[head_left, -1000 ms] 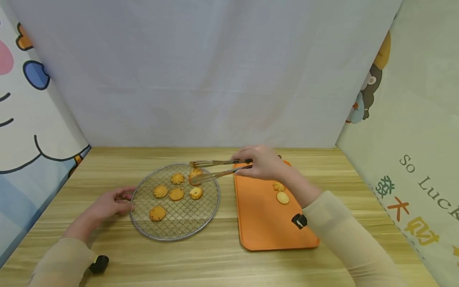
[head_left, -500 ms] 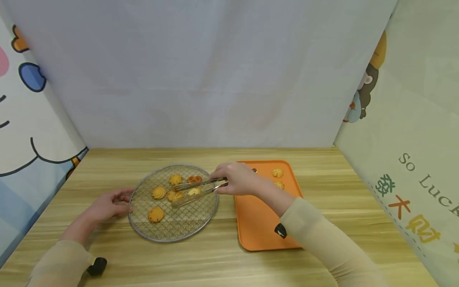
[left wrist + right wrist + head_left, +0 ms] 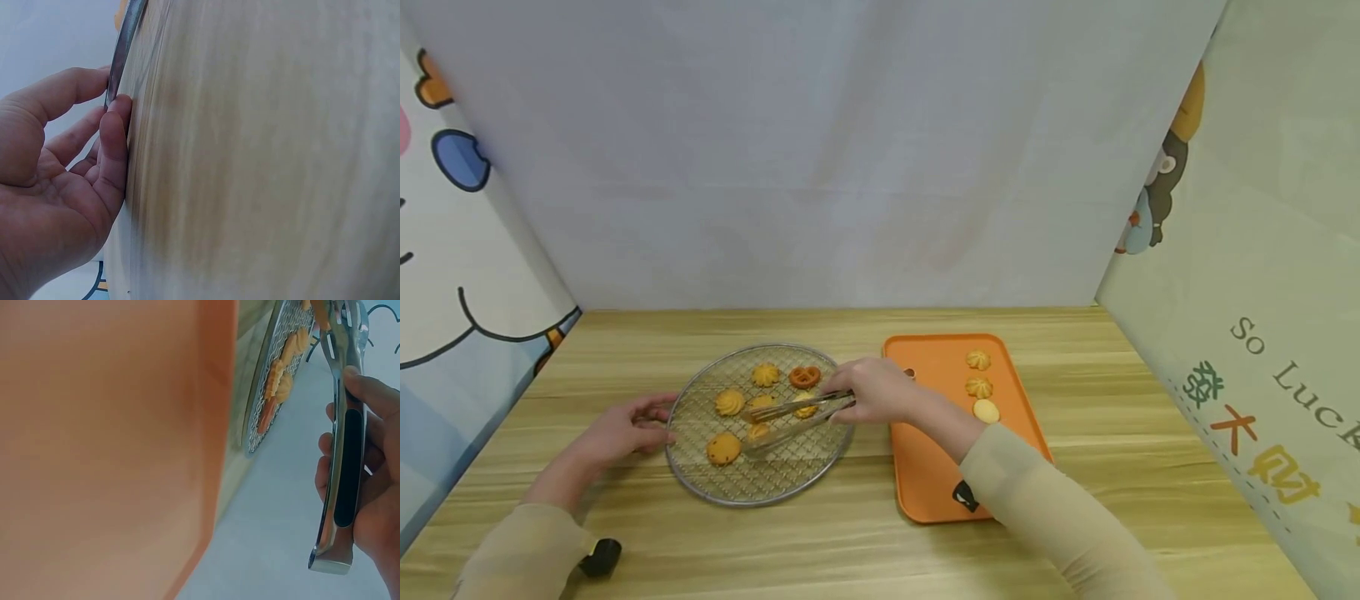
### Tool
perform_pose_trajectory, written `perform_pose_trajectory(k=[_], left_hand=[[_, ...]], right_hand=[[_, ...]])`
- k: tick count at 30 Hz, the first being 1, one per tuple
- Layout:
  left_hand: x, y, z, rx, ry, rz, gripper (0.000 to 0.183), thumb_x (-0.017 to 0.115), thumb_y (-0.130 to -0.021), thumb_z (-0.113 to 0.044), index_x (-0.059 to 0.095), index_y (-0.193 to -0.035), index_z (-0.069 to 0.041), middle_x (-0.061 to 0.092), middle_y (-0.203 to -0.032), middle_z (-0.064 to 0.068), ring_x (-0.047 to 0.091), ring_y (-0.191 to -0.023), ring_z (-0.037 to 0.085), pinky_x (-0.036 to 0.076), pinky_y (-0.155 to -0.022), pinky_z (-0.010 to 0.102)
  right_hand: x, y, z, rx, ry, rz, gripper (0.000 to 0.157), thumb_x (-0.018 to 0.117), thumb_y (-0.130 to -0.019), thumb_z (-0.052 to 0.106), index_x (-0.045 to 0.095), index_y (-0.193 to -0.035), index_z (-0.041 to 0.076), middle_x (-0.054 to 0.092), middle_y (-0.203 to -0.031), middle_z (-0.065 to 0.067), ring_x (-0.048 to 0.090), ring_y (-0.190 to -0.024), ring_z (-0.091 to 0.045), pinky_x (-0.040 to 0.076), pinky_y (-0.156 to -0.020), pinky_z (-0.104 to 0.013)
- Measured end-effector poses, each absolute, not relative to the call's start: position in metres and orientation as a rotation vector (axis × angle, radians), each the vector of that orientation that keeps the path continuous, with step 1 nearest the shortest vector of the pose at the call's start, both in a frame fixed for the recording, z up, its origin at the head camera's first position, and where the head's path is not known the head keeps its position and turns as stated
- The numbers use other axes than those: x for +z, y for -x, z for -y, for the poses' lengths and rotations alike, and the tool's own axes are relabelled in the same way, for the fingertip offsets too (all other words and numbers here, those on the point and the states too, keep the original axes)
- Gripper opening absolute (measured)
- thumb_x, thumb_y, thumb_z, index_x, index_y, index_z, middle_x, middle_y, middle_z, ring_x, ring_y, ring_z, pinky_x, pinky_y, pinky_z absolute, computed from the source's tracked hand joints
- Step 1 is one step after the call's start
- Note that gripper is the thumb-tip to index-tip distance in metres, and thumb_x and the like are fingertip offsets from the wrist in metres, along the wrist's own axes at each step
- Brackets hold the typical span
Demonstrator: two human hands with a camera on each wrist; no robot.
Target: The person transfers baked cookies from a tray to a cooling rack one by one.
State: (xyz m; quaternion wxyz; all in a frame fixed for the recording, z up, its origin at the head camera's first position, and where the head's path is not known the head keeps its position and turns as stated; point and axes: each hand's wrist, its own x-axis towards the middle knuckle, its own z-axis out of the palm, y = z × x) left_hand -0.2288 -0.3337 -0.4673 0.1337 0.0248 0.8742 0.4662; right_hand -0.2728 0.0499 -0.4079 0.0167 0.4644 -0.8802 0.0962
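Note:
My left hand (image 3: pixel 628 429) pinches the edge of a round wire rack (image 3: pixel 752 504); in the left wrist view the thumb lies on one side of the metal rim (image 3: pixel 125 47), fingertips on the other. My right hand (image 3: pixel 876 390) grips metal tongs (image 3: pixel 350 462) with dark handle grips. The tongs' tips reach over the rack, and a small golden cookie (image 3: pixel 758 432) shows between them. Around it on the mesh lie a swirl cookie (image 3: pixel 729 402), a dotted round cookie (image 3: pixel 724 449), a pretzel cookie (image 3: pixel 805 377), a ridged cookie (image 3: pixel 766 374) and others partly hidden by the tongs.
Right of the rack lies an orange tray (image 3: pixel 932 483) under the right forearm. Two ridged cookies (image 3: pixel 978 359) and a pale oval cookie (image 3: pixel 987 410) sit in it. A grey-white cloth (image 3: pixel 850 167) hangs behind the wooden table (image 3: pixel 715 558).
The right hand and tongs have moved left and nearer, from over the pretzel cookie to the rack's middle, carrying the golden cookie. The left hand has stayed at the rim.

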Motion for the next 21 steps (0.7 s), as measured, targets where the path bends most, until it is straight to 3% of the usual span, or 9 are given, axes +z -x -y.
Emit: perform_pose_trajectory(k=[15, 21], left_hand=[[-0.465, 0.2275, 0.3323, 1.352, -0.065, -2.551, 0.077, 0.07, -0.084, -0.019, 0.029, -0.144, 0.005, 0.046, -0.124, 0.024, 0.052, -0.087, 0.01, 0.049, -0.068, 0.026], [-0.4652, 0.2271, 0.3319, 1.347, -0.061, -2.56, 0.077, 0.071, -0.083, -0.02, 0.03, -0.144, 0.005, 0.047, -0.124, 0.024, 0.052, -0.088, 0.011, 0.049, -0.068, 0.025]], right_hand=[[-0.4127, 0.2758, -0.0479, 0.233, -1.433, 2.822, 0.037, 0.072, -0.082, 0.034, 0.067, -0.118, 0.023, 0.063, -0.123, 0.005, 0.059, -0.112, -0.015, 0.049, -0.088, -0.034], [-0.4135, 0.2763, -0.0477, 0.199, -1.431, 2.833, 0.038, 0.072, -0.083, 0.034, 0.067, -0.119, 0.024, 0.063, -0.124, 0.005, 0.059, -0.111, -0.014, 0.051, -0.084, -0.034]])
